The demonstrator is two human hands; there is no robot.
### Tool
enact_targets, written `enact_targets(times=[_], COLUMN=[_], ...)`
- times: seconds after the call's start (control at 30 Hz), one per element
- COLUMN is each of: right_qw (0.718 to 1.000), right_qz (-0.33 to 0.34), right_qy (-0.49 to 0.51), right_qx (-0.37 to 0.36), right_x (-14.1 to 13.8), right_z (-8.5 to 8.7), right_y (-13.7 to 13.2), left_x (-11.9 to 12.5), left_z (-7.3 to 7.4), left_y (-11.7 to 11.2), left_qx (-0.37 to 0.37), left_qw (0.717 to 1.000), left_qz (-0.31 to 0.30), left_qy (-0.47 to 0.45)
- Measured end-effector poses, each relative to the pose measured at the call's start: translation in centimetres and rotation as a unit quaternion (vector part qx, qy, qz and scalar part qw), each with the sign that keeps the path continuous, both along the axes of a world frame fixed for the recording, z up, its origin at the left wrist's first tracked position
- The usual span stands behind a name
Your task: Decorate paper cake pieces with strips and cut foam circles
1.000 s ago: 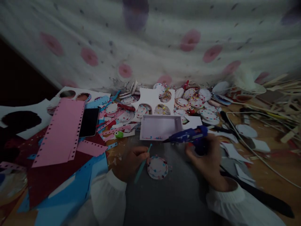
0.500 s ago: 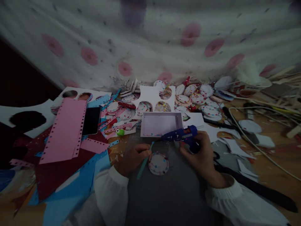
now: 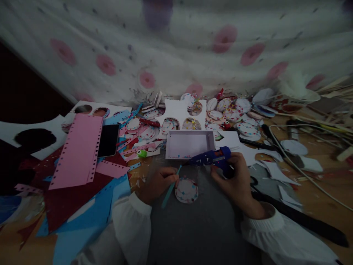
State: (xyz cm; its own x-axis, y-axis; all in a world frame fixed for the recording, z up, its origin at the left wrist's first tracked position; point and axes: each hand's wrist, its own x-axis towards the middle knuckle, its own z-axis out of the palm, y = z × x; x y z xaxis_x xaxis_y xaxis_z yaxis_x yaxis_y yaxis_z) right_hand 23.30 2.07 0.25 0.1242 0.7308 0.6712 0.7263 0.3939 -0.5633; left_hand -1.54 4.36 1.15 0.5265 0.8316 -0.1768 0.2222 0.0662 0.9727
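Note:
My left hand (image 3: 161, 182) pinches a thin turquoise strip (image 3: 167, 195), which slants across the grey mat (image 3: 193, 232). In my right hand (image 3: 238, 186) is a blue hot glue gun (image 3: 211, 158), its nozzle pointing left, close to the strip's upper end. Whether the nozzle touches the strip I cannot tell. Just right of my left hand a round white paper disc (image 3: 186, 190) with coloured dots around its edge lies flat on the mat. Behind the glue gun stands an open white box (image 3: 190, 144) with small bits inside along its near side.
Pink punched paper (image 3: 77, 151), a black phone (image 3: 108, 140) and blue paper (image 3: 82, 228) lie at left. Dotted discs (image 3: 231, 112) are heaped behind the box. Right of my hand are black-handled scissors (image 3: 300, 219) and a pale cord (image 3: 306, 173).
The glue gun's nozzle and the strip's upper end are slightly closer together. Both hands keep hold of the same things, and the view has shifted a little.

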Motion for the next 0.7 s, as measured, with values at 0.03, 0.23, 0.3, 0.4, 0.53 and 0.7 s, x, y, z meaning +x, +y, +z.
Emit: enact_targets(times=[0.03, 0.23, 0.3, 0.4, 0.53, 0.7], right_qw=[1.0, 1.0, 1.0, 1.0, 1.0, 1.0], right_qz=[0.002, -0.002, 0.001, 0.004, 0.003, 0.007], right_qy=[-0.003, -0.006, -0.005, -0.008, -0.015, -0.016], right_qx=[0.001, -0.006, -0.004, -0.003, 0.003, 0.009], right_x=[0.01, 0.05, 0.07, 0.08, 0.06, 0.04], right_z=[-0.01, -0.27, -0.35, -0.36, -0.22, -0.17], right_y=[0.01, 0.02, 0.03, 0.07, 0.11, 0.07], left_x=[0.0, 0.03, 0.06, 0.07, 0.02, 0.02], left_z=[-0.04, 0.07, 0.2, 0.31, 0.23, 0.29], left_y=[0.01, -0.05, -0.09, -0.12, -0.08, -0.04], left_qx=[0.001, 0.001, 0.001, 0.002, 0.0, -0.004], left_qw=[1.0, 1.0, 1.0, 1.0, 1.0, 1.0], left_qz=[-0.002, 0.0, 0.001, -0.001, -0.002, -0.002], left_qy=[-0.002, 0.001, 0.0, -0.001, -0.003, 0.006])
